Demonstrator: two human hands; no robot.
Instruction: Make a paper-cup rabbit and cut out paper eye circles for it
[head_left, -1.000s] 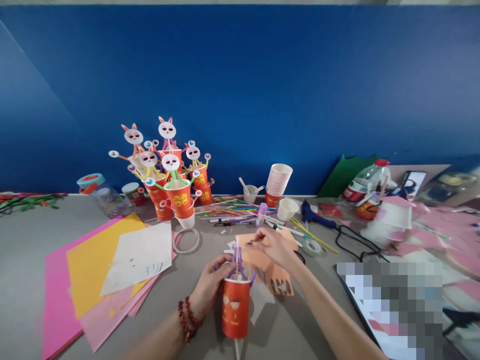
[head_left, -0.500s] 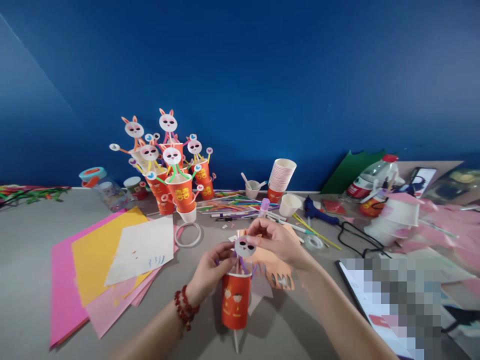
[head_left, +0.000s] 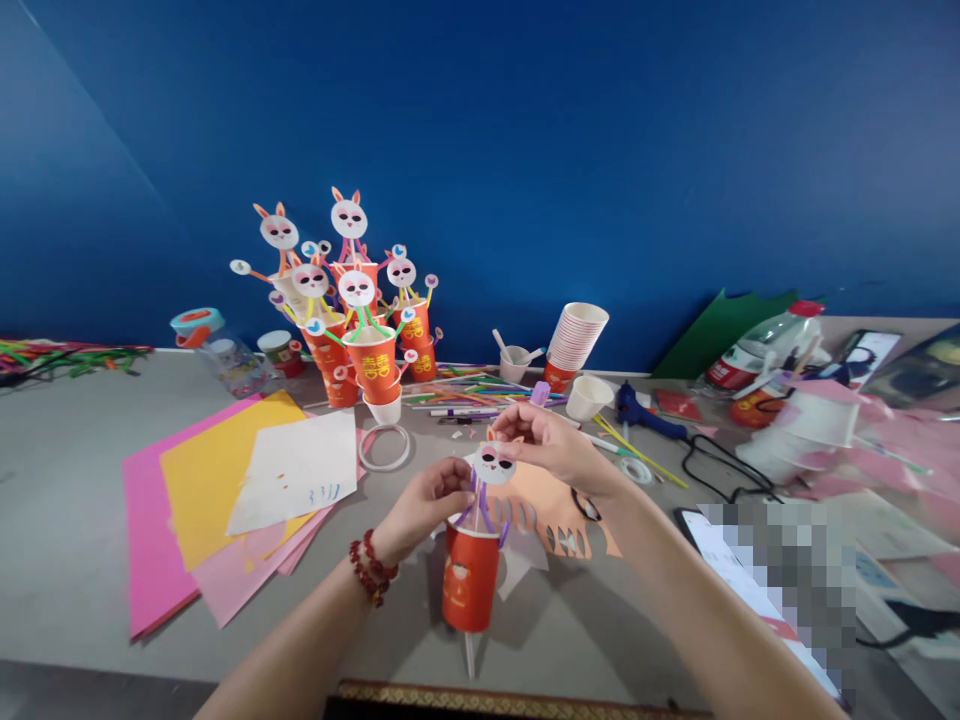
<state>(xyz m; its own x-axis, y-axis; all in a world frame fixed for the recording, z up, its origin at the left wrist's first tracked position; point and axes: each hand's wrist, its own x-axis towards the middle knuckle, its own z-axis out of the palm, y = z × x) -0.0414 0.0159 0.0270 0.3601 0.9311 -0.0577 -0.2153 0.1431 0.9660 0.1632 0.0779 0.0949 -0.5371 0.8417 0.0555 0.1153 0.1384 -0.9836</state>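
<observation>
We hold a round white paper rabbit face (head_left: 493, 466) above an upright, tapered red paper cup (head_left: 470, 592), near centre.
Our right hand (head_left: 553, 448) pinches the face's edge, fingertips closed; our left hand (head_left: 425, 508) grips thin purple tubular stems (head_left: 485, 507) by the rim, probably to stop them swaying. The face looks flat and smooth; a pale straight stick (head_left: 470, 656) juts beneath the cup.

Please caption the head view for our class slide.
Right hand holds a rabbit face above a red cup; similar rabbits behind.
</observation>
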